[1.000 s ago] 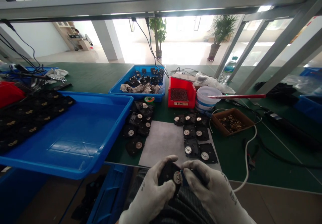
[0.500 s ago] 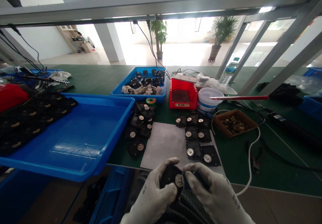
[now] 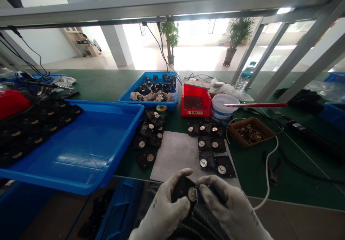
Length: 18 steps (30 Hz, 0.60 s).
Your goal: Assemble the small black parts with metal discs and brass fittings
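Note:
Both my hands wear white gloves and meet over my lap at the table's front edge. My left hand (image 3: 161, 213) is closed round a small black plastic part with a round metal hub (image 3: 185, 191). My right hand (image 3: 229, 211) is closed on the same part from the right, its thumb beside the hub, with something blue between its fingers that I cannot make out. Just beyond my hands lies a grey mat (image 3: 176, 153). Similar black parts (image 3: 212, 150) lie in rows on the mat's right side, and another pile of black parts (image 3: 149, 135) sits at its left.
A large blue tray (image 3: 88, 143) overhangs the table at left, beside dark parts (image 3: 29, 128). Further back stand a smaller blue tray (image 3: 151, 87), a red bin (image 3: 194, 101), a white tub (image 3: 225, 105) and a brown box of brass pieces (image 3: 250, 132). A white cable (image 3: 269, 175) runs at right.
The view shifted slightly between the earliest frame and now. My hands stay together on the black part, with only small finger movements.

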Motion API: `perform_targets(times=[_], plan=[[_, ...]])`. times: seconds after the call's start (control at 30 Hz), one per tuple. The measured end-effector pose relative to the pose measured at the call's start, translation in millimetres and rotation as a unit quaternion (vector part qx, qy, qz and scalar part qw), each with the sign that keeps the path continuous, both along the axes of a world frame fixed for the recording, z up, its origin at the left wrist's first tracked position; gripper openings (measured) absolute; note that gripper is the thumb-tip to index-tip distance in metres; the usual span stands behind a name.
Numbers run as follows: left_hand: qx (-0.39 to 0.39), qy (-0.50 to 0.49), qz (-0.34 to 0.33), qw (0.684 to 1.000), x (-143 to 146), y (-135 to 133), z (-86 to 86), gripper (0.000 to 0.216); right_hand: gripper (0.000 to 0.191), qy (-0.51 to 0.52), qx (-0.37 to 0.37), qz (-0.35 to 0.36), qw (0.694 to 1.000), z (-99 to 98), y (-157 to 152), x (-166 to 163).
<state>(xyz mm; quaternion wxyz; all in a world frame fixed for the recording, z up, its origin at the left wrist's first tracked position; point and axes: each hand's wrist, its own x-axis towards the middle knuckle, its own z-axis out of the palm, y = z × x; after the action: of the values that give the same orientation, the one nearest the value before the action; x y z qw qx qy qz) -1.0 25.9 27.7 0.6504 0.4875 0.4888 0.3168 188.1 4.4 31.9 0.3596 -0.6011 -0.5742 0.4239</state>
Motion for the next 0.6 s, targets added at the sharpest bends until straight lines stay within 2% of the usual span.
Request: perform_targets(times=[0.17,0.27,0.33,0.43,0.53,0.6], plan=[[-0.001,-0.001,0.0,1.0,1,-1,1.7,0.064,0.029,0.011,0.004,-0.012,1.0,0.7,1,-2],[-0.004,-0.007,-0.01,1.0,2,0,1.6,0.065,0.034,0.041,-0.001,-0.042,0.998,7.9,-2,-3],[-0.018,0.006,-0.008,1.0,1,1,0.8,0.066,0.044,0.105,-0.021,-0.09,0.99,15.2,-5,2],[-0.038,0.02,-0.006,0.999,-1,6,-0.2,0.068,0.065,0.25,-0.084,-0.129,0.956,22.1,-7,17],[-0.024,0.026,0.001,0.999,-3,9,-0.8,0.068,0.075,0.314,-0.202,-0.055,0.926,18.8,-3,30],[-0.011,0.023,0.004,1.0,-3,8,-1.6,0.068,0.066,0.292,-0.245,-0.01,0.924,15.0,1,33]])
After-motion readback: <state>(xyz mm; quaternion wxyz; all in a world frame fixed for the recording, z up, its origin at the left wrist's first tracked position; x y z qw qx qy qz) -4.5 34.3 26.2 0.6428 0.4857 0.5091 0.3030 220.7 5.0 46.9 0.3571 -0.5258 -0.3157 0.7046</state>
